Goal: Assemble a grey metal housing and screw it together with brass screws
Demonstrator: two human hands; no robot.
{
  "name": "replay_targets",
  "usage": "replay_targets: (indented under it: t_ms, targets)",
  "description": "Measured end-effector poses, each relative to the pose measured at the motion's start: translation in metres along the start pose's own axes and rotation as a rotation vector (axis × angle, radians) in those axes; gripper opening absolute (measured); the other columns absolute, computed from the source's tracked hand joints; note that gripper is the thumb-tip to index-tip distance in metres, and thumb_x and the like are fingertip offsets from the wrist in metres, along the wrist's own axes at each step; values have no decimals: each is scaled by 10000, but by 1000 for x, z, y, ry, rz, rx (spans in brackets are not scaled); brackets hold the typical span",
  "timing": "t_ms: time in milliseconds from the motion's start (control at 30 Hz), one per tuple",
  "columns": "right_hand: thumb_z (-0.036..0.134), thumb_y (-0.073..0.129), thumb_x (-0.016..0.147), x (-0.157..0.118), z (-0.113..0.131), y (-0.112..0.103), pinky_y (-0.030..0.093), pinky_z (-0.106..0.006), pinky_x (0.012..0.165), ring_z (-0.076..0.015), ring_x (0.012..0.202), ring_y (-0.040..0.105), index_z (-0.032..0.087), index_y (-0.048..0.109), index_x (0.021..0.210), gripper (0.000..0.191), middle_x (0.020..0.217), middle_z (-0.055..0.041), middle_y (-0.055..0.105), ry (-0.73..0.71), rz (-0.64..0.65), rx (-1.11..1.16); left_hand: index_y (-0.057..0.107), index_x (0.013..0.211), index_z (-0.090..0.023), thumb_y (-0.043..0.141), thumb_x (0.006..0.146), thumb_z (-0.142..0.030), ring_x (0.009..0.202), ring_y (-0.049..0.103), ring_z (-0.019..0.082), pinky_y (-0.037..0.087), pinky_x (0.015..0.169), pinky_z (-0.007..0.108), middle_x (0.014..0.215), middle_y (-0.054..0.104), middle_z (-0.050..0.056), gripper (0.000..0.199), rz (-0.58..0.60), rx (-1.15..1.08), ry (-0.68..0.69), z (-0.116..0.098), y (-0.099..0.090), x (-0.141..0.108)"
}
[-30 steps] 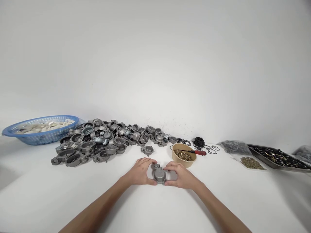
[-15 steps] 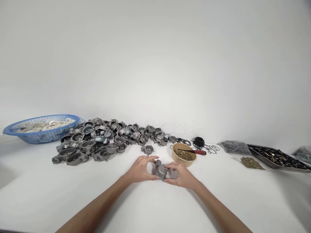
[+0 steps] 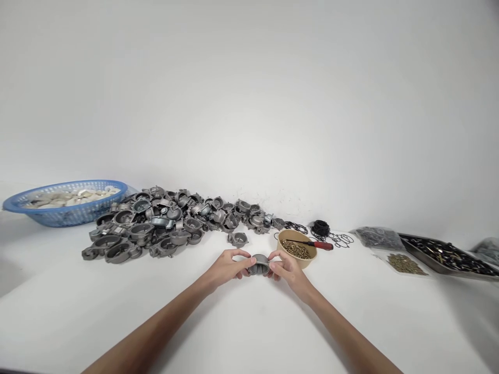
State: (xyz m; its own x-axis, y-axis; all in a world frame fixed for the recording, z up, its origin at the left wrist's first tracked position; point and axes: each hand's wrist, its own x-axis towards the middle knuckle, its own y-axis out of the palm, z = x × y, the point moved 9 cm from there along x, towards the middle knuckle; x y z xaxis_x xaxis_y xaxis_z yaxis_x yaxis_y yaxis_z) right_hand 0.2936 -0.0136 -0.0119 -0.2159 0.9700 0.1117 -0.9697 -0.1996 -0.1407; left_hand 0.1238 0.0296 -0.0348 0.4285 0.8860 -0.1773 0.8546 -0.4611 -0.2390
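Between my two hands is a grey cast-metal housing [image 3: 260, 266], a round cup shape with its hollow side tilted toward me. My left hand [image 3: 230, 269] grips its left side with thumb and fingers. On the right side, my right hand [image 3: 286, 269] pinches its edge. Just beyond, a similar single housing [image 3: 237, 239] lies on the white table. Close behind my right hand stands a tan bowl [image 3: 312, 259] of small brass-coloured screws [image 3: 295, 249]. A screwdriver [image 3: 323, 245] with a red and black handle rests across the bowl.
A big heap of grey housings [image 3: 167, 221] spreads along the back left, beside a blue basket [image 3: 66, 215] of whitish pieces. Black rubber rings [image 3: 320, 228] lie behind the bowl. At right are plastic bags [image 3: 378, 238] and a metal tray [image 3: 432, 262] of dark parts.
The housing has been turned in my hands: its domed outside faced me before, and now its hollow side does. Both hands stay on it, with fingers shifted.
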Motion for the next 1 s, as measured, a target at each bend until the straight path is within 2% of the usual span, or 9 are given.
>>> replay_targets:
  t_ms: [133,200,367,500,800,1000]
  targets:
    - [560,627,829,0,-2,1,418,-296,655,-198,756,633,217,497,999,405,747,-25,685,6,48,-41,611,1169,-169,669,702,-672,739,655,194,490,724,326,828,739,77,689,19,24,30,-4,0,-2]
    - [546,652,814,-1,0,-2,438,-309,682,-205,796,637,223,484,1038,427,818,-35,695,-28,46,-81,591,1198,-185,701,696,-626,791,668,206,491,717,317,903,738,82,677,19,60,107,-13,-2,-5]
    - [476,738,759,-3,1,-9,474,-352,751,-197,804,638,228,471,1107,504,969,-65,700,-108,17,-189,542,1280,-232,803,589,-547,910,664,241,496,734,309,1033,720,92,803,-41,298,305,-34,-8,-12]
    - [435,755,751,-2,-2,-11,488,-365,761,-195,813,640,229,494,1119,496,997,-74,704,-129,4,-235,534,1279,-269,801,599,-537,997,647,249,498,788,316,1068,718,67,777,-11,381,350,-33,-2,-13]
    - [428,771,737,3,-4,-13,497,-378,790,-254,980,663,211,554,1046,436,1004,-92,710,-199,-52,-308,512,1315,-319,799,640,-494,1113,584,267,416,987,384,1201,669,23,754,-77,534,442,-28,-1,-12]
    - [401,744,763,4,-5,-13,510,-355,769,-239,984,657,209,579,1024,364,1000,-81,703,-211,-36,-326,522,1295,-333,793,658,-506,1119,590,273,411,993,397,1188,675,11,713,-92,576,462,-29,2,-12]
